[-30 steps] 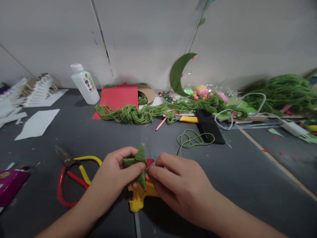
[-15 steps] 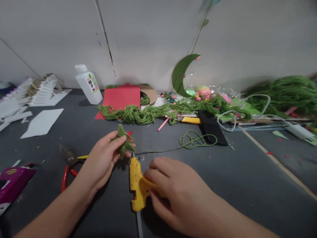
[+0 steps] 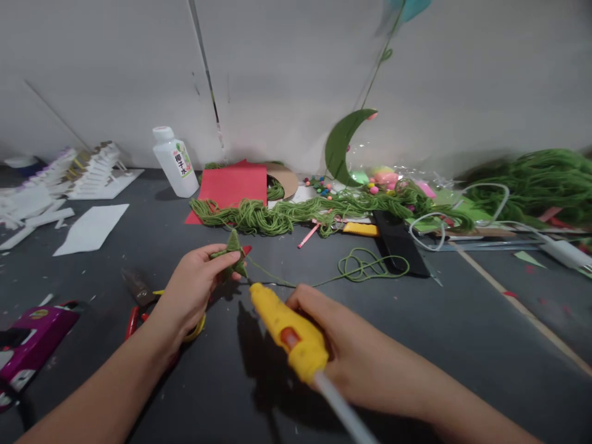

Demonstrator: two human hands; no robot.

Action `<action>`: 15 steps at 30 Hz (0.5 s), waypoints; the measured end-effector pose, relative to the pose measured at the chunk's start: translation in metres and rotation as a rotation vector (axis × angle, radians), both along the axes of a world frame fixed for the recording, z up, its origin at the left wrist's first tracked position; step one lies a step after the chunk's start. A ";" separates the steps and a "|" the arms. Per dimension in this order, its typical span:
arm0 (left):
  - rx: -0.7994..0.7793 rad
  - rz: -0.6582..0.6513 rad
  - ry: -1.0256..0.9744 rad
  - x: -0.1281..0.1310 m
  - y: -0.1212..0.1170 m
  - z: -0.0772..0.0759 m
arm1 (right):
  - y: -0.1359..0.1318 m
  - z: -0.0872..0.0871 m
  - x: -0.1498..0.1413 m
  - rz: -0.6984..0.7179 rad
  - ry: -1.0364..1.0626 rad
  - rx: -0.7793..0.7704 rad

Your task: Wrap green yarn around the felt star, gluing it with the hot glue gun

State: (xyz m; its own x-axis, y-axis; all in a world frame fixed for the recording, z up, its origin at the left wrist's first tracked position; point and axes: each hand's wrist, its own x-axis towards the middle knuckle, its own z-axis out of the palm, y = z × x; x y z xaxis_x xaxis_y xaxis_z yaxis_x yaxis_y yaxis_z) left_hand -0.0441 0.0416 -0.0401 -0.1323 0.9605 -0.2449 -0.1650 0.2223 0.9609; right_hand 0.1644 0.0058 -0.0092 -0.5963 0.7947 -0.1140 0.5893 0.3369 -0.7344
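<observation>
Pinched between the thumb and fingers of my left hand (image 3: 197, 283) is a green yarn-wrapped star (image 3: 234, 251), with a bit of red showing at its right side. My right hand (image 3: 346, 345) is wrapped round the handle of a yellow hot glue gun (image 3: 291, 330), raised off the table. Its nozzle points at the star's lower edge; whether it touches cannot be made out. A clear glue stick (image 3: 345, 407) sticks out of the gun's back. A green yarn strand (image 3: 324, 282) runs from the star to a loose coil on the right.
Red-handled pliers (image 3: 141, 296) and yellow-handled scissors lie by my left forearm, beside a purple tool (image 3: 39, 333). Behind are a white bottle (image 3: 176, 163), red paper (image 3: 234, 185), green yarn (image 3: 259, 216), a black phone-like slab (image 3: 400, 246) and a green crescent (image 3: 342, 148) against the wall.
My right hand has gripped the glue gun and lifted it from the table, tilting its back end to the right. My left hand still holds the star. The view has shifted slightly.
</observation>
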 end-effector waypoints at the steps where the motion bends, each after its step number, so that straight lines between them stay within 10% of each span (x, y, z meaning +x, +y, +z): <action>1: -0.003 -0.011 0.008 0.000 0.000 0.000 | 0.002 0.001 0.001 -0.037 0.035 0.040; 15: 0.025 -0.137 0.241 0.012 -0.011 0.004 | 0.006 -0.010 0.003 -0.159 0.057 0.486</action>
State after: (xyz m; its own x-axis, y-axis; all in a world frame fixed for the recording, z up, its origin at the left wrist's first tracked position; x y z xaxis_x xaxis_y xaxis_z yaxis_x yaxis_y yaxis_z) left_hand -0.0319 0.0303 -0.0358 -0.0521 0.9788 -0.1981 0.0991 0.2025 0.9743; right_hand 0.1673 0.0120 -0.0191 -0.4578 0.8292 0.3206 0.6249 0.5566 -0.5474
